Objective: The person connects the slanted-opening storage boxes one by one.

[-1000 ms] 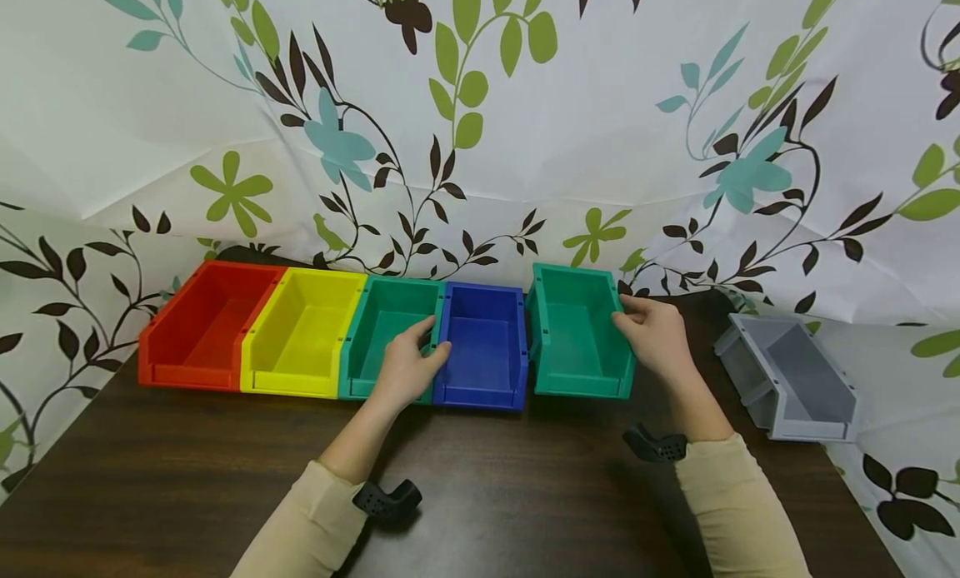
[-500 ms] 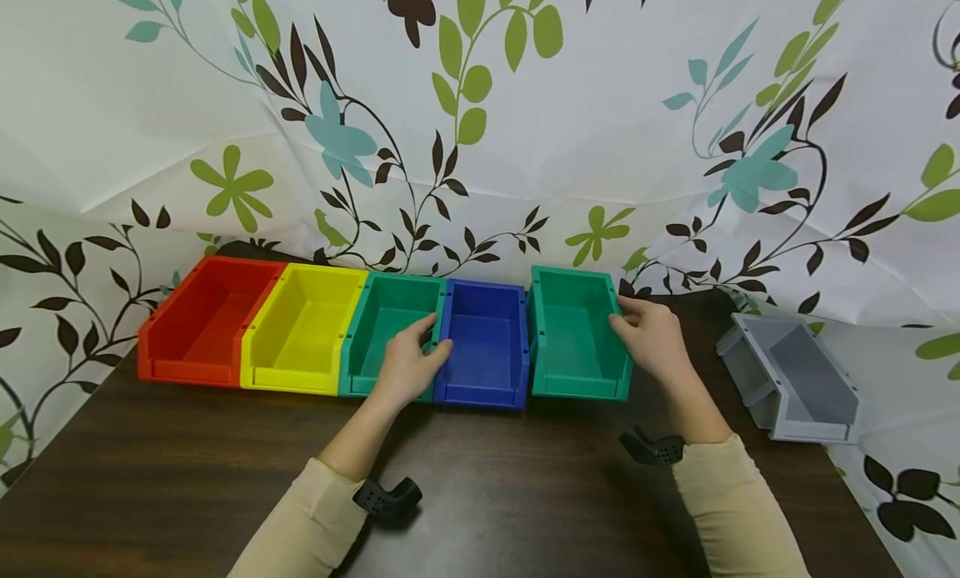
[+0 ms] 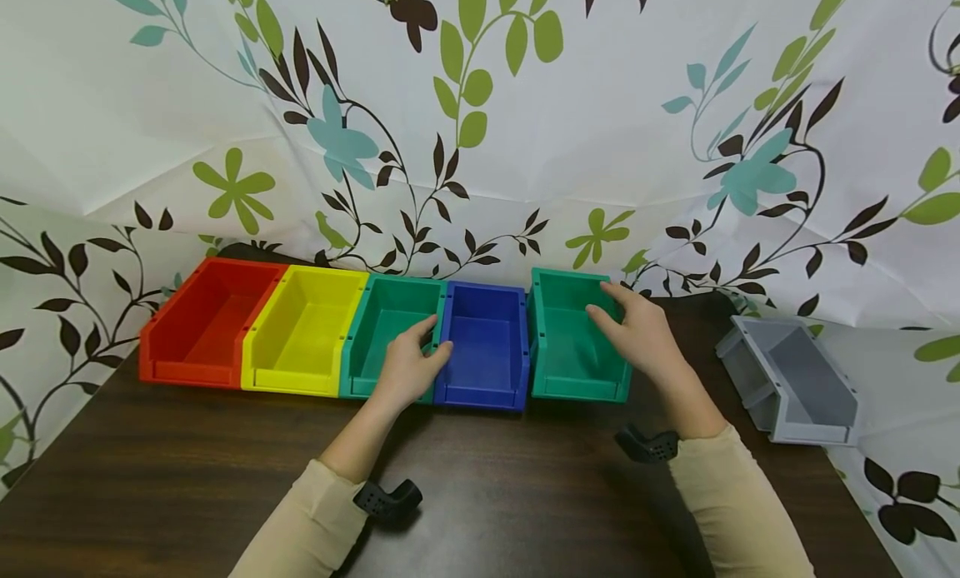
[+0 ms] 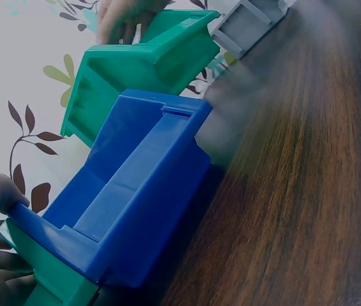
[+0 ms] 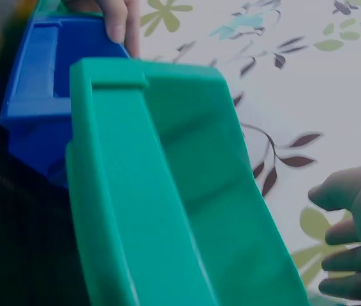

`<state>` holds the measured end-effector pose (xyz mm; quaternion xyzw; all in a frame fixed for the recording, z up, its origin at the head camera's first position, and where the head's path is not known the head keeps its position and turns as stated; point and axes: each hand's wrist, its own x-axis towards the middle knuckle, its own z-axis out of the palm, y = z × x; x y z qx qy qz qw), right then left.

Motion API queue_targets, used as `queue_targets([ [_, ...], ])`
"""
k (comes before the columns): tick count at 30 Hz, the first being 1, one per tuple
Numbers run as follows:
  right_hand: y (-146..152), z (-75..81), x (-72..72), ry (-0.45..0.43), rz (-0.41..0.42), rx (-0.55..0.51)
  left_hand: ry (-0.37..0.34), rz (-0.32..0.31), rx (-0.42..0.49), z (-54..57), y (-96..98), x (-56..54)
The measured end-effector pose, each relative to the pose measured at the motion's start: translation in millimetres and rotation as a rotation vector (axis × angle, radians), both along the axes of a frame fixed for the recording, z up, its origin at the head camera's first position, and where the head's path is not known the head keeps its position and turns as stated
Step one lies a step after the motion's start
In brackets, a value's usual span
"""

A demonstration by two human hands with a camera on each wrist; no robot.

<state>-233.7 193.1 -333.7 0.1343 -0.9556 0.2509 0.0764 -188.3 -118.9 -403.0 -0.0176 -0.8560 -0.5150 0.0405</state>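
In the head view my left hand (image 3: 408, 366) pinches the touching side walls of a left green bin (image 3: 378, 332) and a blue bin (image 3: 482, 395). The left wrist view has the thumb (image 4: 11, 193) on the blue side and fingers on the green side. My right hand (image 3: 643, 332) hovers at the right rim of another green bin (image 3: 577, 387), thumb and fingers spread. Between those fingers (image 5: 349, 258) and that bin's wall (image 5: 129, 191) a gap shows in the right wrist view. This bin stands right of the blue one, slightly apart at the front.
A yellow bin (image 3: 307, 328) and a red bin (image 3: 213, 324) continue the row leftward. Farther right, a grey bin (image 3: 795, 378) sits angled at the edge of the dark wooden table (image 3: 510, 495). A leaf-patterned cloth (image 3: 600, 145) hangs behind.
My right hand has let go of the right green bin's side wall and shifted up and left over its rim. That bin has slid slightly left. The left hand keeps its hold.
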Motion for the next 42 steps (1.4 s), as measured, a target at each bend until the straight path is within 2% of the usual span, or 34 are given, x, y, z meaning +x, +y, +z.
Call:
queue_targets([
  [3, -11, 2.6, -2.0, 0.034, 0.068, -0.001, 0.006, 0.000, -0.003, 0.4, 0.2, 0.5],
  [6, -23, 5.0, -3.8, 0.033, 0.150, 0.009, 0.010, 0.001, -0.005, 0.4, 0.1, 0.6],
  [10, -36, 4.2, -6.2, -0.030, 0.238, 0.013, 0.015, 0.001, -0.008, 0.0, 0.2, 0.4],
  [14, -44, -2.2, -8.2, -0.079, 0.286, 0.015, 0.016, 0.001, -0.011, 0.4, 1.1, 0.5],
  [21, -45, -12.5, -10.4, -0.084, 0.305, -0.007, 0.023, -0.002, -0.021, 0.8, 2.0, 0.2],
  [42, -48, -26.1, -13.8, -0.086, 0.335, 0.002, 0.032, 0.000, -0.031, 0.6, 0.2, -0.4],
])
